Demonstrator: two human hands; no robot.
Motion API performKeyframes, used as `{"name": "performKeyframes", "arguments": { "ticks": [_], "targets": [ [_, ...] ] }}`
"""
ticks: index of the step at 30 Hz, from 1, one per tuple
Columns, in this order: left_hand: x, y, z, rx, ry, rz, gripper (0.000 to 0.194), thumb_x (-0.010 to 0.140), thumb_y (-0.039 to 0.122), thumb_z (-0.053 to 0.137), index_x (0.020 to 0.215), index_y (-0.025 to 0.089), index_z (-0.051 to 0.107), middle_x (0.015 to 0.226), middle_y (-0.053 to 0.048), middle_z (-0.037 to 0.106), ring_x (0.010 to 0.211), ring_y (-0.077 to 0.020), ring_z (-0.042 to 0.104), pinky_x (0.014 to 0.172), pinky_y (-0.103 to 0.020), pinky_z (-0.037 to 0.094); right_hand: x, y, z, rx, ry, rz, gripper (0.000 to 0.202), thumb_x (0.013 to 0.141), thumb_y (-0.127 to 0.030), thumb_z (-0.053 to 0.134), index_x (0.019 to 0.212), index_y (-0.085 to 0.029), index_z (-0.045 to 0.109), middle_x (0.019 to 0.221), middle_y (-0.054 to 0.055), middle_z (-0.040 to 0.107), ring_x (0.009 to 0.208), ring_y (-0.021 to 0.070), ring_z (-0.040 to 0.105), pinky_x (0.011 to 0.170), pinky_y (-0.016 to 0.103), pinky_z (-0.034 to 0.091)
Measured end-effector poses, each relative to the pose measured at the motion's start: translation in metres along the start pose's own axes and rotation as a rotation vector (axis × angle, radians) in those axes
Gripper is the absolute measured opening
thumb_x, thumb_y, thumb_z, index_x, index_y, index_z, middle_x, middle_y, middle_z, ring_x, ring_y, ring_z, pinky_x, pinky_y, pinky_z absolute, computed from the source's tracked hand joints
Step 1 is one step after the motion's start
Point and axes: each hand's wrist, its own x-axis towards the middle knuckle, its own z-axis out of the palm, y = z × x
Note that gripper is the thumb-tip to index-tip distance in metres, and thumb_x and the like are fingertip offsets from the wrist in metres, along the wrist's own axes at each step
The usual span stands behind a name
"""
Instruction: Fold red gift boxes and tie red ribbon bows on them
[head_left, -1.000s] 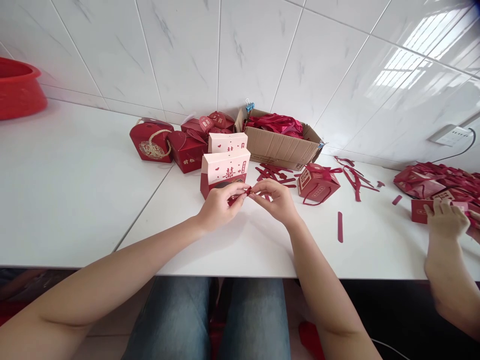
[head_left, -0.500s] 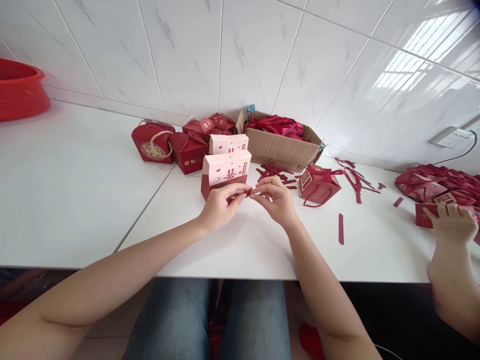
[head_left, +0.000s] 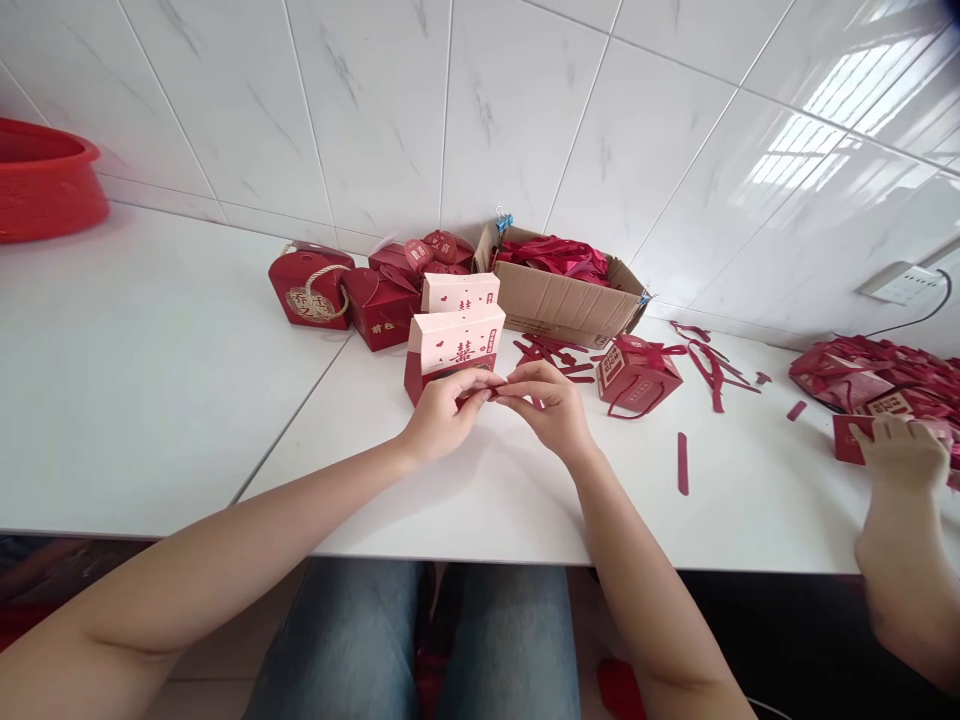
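My left hand (head_left: pixel 444 418) and my right hand (head_left: pixel 551 408) meet fingertip to fingertip above the table. Both pinch a small dark red strip (head_left: pixel 493 394), mostly covered by the fingers. Just behind them stands a pink-and-red gift box (head_left: pixel 459 338) with red printed characters, its lower front partly hidden by my left hand. A second pink box (head_left: pixel 460 291) is right behind it. To the right of my right hand sits a red gift box (head_left: pixel 639 376) with a ribbon bow and a cord handle.
Red boxes (head_left: pixel 311 290) line the wall at left, near a red basin (head_left: pixel 49 185). A cardboard box (head_left: pixel 562 305) holds red ribbons. Loose dark red strips (head_left: pixel 682 463) lie at right. Another person's hand (head_left: pixel 904 452) rests on a red box beside a ribbon-covered pile (head_left: pixel 847 365).
My right fingers have closed in against the left fingertips, covering more of the small red strip. The view has shifted slightly; the boxes stand as before.
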Motion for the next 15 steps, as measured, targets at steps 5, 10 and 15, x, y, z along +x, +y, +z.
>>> {"name": "performKeyframes", "arguments": {
  "ticks": [5, 10, 15],
  "targets": [
    [0.000, 0.001, -0.001, 0.009, -0.001, 0.033, 0.019, 0.088, 0.019, 0.051, 0.101, 0.016, 0.064, 0.095, -0.007, 0.073, 0.081, -0.0163, 0.069, 0.074, -0.029, 0.059, -0.001, 0.002, -0.002, -0.042, -0.043, -0.069, 0.011, 0.085, -0.029, 0.065, 0.082, -0.030, 0.075, 0.090, 0.005, 0.063, 0.083, 0.0180, 0.063, 0.069, 0.035, 0.056],
    [0.000, 0.004, -0.002, 0.023, -0.008, 0.064, 0.017, 0.089, 0.018, 0.050, 0.098, 0.017, 0.064, 0.092, -0.005, 0.072, 0.083, -0.0157, 0.068, 0.075, -0.029, 0.058, -0.001, -0.002, -0.002, -0.107, 0.021, -0.138, 0.008, 0.085, -0.026, 0.065, 0.083, -0.027, 0.073, 0.086, 0.004, 0.065, 0.078, 0.0168, 0.063, 0.066, 0.032, 0.055],
    [0.000, 0.005, -0.003, 0.024, 0.009, 0.063, 0.014, 0.088, 0.019, 0.051, 0.096, 0.017, 0.062, 0.093, -0.006, 0.070, 0.083, -0.0160, 0.068, 0.073, -0.029, 0.058, 0.000, -0.008, -0.002, -0.147, 0.061, -0.097, 0.004, 0.083, -0.029, 0.068, 0.081, -0.025, 0.067, 0.079, 0.003, 0.068, 0.075, 0.0171, 0.063, 0.065, 0.032, 0.054]
  ]
}}
